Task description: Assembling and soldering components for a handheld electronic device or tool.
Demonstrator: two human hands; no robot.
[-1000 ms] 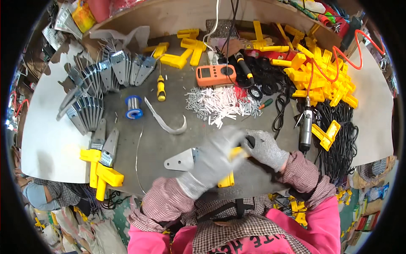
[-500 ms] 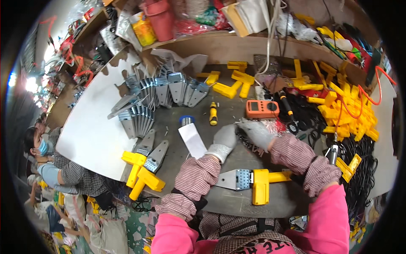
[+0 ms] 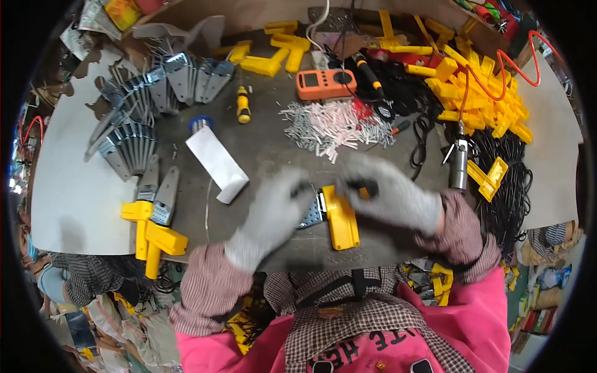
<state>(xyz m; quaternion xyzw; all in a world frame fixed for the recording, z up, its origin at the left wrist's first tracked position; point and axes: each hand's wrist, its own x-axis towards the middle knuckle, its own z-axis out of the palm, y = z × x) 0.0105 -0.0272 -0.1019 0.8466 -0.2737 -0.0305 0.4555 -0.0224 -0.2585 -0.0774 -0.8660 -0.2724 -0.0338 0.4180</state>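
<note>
My left hand point(image 3: 268, 208), in a grey glove, has its fingers curled together above the perforated metal plate point(image 3: 311, 215); I cannot make out what they pinch, if anything. The gloved right hand point(image 3: 392, 196) is at the other side, over the handle end of a yellow plastic housing point(image 3: 343, 225), its fingers smeared by motion. Plate and housing form one assembly lying on the dark mat point(image 3: 273, 140) at the near edge, partly hidden by my hands. Just beyond is a pile of small white and silver pins point(image 3: 336, 127). A curled white paper strip point(image 3: 214, 163) lies left of them.
Metal plates point(image 3: 180, 78) stand in rows at the left, with finished-looking yellow assemblies point(image 3: 165, 239) nearer. An orange multimeter point(image 3: 326, 84), a yellow screwdriver point(image 3: 243, 104), a hanging air screwdriver point(image 3: 459, 163), yellow housings point(image 3: 479, 93) and black cables point(image 3: 500, 180) surround the work area.
Both hands have left the pin pile and come back toward me, over the yellow assembly. The view has shifted downward and right, and the pile is now uncovered.
</note>
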